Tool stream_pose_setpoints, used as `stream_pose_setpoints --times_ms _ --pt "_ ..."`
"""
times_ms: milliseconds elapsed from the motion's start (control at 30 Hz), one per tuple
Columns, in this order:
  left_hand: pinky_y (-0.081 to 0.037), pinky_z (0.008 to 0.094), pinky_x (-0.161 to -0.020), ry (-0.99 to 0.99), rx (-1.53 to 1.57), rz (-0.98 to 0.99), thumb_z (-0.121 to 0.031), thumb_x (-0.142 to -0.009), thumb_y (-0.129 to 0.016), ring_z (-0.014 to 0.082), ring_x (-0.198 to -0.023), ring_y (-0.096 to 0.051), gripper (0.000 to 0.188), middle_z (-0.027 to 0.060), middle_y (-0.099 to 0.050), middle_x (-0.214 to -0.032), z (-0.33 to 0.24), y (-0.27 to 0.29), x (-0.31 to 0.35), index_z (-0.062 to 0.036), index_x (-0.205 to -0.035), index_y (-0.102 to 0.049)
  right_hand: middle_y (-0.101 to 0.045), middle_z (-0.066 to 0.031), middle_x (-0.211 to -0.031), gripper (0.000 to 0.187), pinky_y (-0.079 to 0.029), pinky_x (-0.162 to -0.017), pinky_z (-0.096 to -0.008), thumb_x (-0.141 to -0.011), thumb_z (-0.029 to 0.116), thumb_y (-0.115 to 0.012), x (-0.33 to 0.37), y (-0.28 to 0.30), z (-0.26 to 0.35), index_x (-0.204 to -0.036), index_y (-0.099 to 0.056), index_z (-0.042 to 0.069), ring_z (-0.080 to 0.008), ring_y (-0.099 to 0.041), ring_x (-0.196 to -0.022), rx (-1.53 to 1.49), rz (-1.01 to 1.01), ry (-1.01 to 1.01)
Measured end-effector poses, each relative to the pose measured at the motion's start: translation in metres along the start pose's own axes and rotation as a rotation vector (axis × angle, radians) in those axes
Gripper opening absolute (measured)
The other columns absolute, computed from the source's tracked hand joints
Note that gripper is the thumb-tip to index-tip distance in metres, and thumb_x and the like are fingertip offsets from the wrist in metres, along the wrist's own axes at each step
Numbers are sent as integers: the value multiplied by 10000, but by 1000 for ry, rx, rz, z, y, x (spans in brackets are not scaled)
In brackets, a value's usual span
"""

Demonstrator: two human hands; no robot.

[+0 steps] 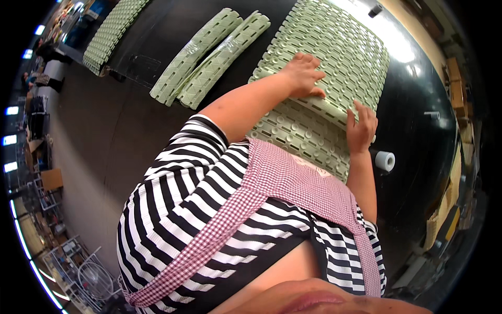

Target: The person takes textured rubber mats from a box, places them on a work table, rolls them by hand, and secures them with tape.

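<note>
A pale green slotted mat with rows of round suction cups lies on the dark table in front of me. Its near part is folded over, and the raised fold edge runs crosswise between my hands. On top of the mat, just beyond that edge, rests my left hand, open, with thumb and fingers apart. My right hand is at the right end of the fold, its thumb and fingers also spread apart. Below the fold, a nearer section of suction cups reaches toward my apron.
Two rolled green mats with clear bands lie side by side to the left. Another green mat stands farther left. A white tape roll is right of my right wrist. A small pale object lies farther right on the dark table.
</note>
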State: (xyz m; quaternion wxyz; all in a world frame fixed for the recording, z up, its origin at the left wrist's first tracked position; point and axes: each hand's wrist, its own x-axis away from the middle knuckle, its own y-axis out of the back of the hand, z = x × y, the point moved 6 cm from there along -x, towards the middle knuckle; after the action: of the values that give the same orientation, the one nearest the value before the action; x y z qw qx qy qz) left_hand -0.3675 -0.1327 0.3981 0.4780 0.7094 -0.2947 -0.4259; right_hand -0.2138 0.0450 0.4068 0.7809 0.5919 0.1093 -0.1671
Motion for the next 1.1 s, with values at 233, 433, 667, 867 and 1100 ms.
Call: stream_pose_setpoints --times_ms 233,433,667,867,1100 --pt "-527 445 -784 62 172 -252 -122 -809 -629 308 -892 -662 64 79 -635 -867 -14 8 -19 -104 -869 -618 -383 -179 -1575 779 -161 -1226 -560 -895 520 -684 -5 -42 37 -1549 -410 197 -378 -265 -1511 245 137 66" --pt "-334 508 -1119 37 -12 -225 -209 -902 -642 311 -1296 -520 432 102 -602 -1306 -13 -20 1 -112 -1316 -566 -558 -199 -1432 651 -392 -1096 -500 -925 579 -626 -93 -63 -20 -1408 -579 146 -383 -514 -1316 124 204 4" --pt "-348 464 -1134 23 2 292 -332 -787 -836 269 -1362 -479 834 87 -544 -1429 41 -30 -70 -145 -1502 -451 -634 -144 -1252 704 -399 -1045 -486 -814 502 -781 -116 -54 -13 -1385 -582 140 -345 -566 -1198 147 138 57" --pt "-465 456 -987 -6 25 379 -239 -758 -846 315 -1231 -571 612 120 -599 -1270 40 -26 -97 -118 -1306 -601 -638 -103 -1230 766 -399 -1032 -463 -695 294 -884 -114 -43 -16 -1387 -576 177 -323 -563 -1192 156 153 6" --pt "-465 479 -902 26 72 432 -132 -862 -605 348 -1066 -593 437 143 -615 -1161 -44 8 46 -26 -1282 -553 -583 -120 -1286 865 -383 -1055 -489 -645 251 -891 13 -12 48 -1438 -551 181 -339 -533 -1222 25 132 90"
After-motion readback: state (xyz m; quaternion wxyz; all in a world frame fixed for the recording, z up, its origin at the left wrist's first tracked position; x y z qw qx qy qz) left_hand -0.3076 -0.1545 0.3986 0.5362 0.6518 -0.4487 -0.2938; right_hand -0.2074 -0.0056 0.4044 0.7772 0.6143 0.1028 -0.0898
